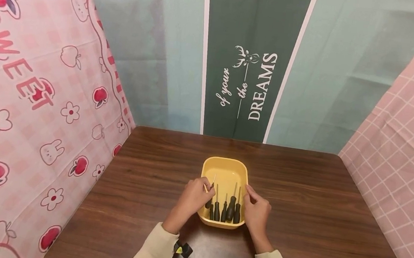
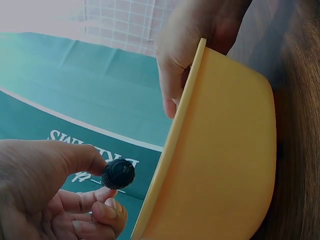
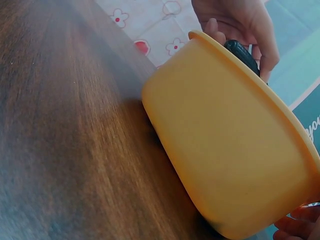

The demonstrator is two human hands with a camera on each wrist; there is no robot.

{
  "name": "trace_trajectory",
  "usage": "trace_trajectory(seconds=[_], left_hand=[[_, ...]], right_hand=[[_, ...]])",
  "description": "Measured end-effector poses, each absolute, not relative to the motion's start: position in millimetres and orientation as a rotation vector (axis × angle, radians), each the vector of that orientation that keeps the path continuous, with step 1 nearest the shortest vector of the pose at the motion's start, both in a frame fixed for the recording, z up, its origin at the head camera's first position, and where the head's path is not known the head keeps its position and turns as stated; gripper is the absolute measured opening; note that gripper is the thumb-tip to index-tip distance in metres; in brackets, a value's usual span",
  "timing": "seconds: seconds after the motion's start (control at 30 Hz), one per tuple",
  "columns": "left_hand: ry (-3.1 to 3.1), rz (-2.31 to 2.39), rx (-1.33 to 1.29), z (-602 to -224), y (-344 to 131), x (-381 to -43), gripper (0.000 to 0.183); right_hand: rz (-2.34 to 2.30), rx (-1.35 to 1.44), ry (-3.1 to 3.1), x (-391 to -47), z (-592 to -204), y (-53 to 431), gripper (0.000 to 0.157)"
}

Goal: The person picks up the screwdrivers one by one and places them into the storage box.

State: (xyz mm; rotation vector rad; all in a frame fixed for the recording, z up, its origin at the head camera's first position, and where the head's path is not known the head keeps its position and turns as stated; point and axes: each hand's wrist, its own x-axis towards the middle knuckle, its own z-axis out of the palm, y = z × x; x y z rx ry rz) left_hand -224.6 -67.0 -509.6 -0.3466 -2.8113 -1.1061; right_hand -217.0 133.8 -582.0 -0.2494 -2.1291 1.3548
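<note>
My left hand [image 1: 195, 195] pinches a screwdriver [image 2: 118, 174] by its black handle between thumb and fingers. It hangs over the left side of a yellow plastic bin [image 1: 226, 164], its thin shaft pointing away from me. Inside the bin, several black-handled screwdrivers [image 1: 231, 207] lie side by side along the near end, shafts pointing to the far end. At the right side, my right hand [image 1: 258, 210] grips the bin's rim; in the left wrist view its fingers bend over that edge.
Underneath is a dark brown wooden table [image 1: 149, 173]. A pink printed cloth [image 1: 44, 86] hangs on the left, a green and teal curtain [image 1: 180, 59] at the back, and a pink checked cloth [image 1: 400, 124] on the right. Both wrists wear small black cameras [image 1: 186, 251].
</note>
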Motion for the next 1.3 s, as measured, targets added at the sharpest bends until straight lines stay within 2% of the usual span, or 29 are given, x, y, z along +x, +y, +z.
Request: trace_trajectory(seconds=[0.63, 1.3], left_hand=[[-2.806, -1.137, -0.404, -511.6, -58.6, -224.4, 0.012], [-2.735, -1.058, -0.492, -524.4, -47.7, -229.0, 0.018]], right_hand=[[1.355, -0.265, -2.136, -214.3, -585.6, 132.3, 0.024], [1.362, -0.240, -2.124, -215.2, -583.9, 132.5, 0.024]])
